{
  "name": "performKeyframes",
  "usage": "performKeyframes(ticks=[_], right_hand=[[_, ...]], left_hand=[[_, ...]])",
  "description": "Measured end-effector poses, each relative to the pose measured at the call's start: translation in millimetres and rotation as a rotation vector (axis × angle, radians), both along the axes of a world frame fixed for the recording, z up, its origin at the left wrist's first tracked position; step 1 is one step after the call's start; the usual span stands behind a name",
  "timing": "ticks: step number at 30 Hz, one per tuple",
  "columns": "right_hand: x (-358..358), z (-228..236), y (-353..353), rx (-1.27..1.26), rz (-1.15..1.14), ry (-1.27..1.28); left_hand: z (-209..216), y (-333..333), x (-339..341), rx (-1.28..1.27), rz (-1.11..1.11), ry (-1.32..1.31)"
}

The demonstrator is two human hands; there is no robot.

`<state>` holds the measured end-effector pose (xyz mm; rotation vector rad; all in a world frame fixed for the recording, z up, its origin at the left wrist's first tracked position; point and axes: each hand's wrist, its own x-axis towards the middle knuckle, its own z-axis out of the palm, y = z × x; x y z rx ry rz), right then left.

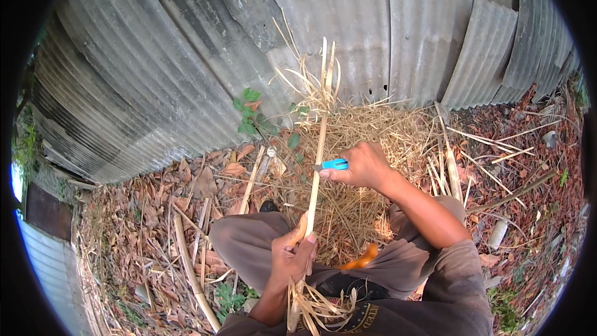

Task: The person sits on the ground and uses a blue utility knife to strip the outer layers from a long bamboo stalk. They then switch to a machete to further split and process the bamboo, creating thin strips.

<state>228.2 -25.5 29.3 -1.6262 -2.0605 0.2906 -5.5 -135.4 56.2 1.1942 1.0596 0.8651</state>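
Left grip (pixel 292 254) is wrapping around the lower part of a pale wooden stick (pixel 316 196), its thumb and fingers pressing in from both sides. Right grip (pixel 365 165) is closing around the blue handle of a small knife (pixel 336 164), with the blade lying at the stick's edge and the thumb touching the wood just beside it. The stick is slanting from the lap toward the metal wall (pixel 354 31), passing over dry leaves and a bed of straw-coloured shavings (pixel 392 134). Thin curls (pixel 309 84) are clinging near its far end, and more curls (pixel 320 307) are bunching at the near end, below the left grip.

Judging by these curls, the step in hand seems to be shaving the stick down into thin strips. Another stroke seems to be calling for a firm left hold, the blade lying at a shallow angle, and a smooth push away from the holding fingers. Biting too deep could be risking a split.
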Motion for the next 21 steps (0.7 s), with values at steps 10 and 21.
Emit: performKeyframes(ticks=[10, 21], right_hand=[[14.5, -10.6, 15.6, -0.036, -0.146, -0.024], [45.9, -8.9, 32.3, -0.111, -0.394, 0.076]], left_hand=[[-2.0, -3.6, 2.4, 0.009, -0.013, 0.036], [0.5, -16.2, -1.1, -0.024, -0.073, 0.026]])
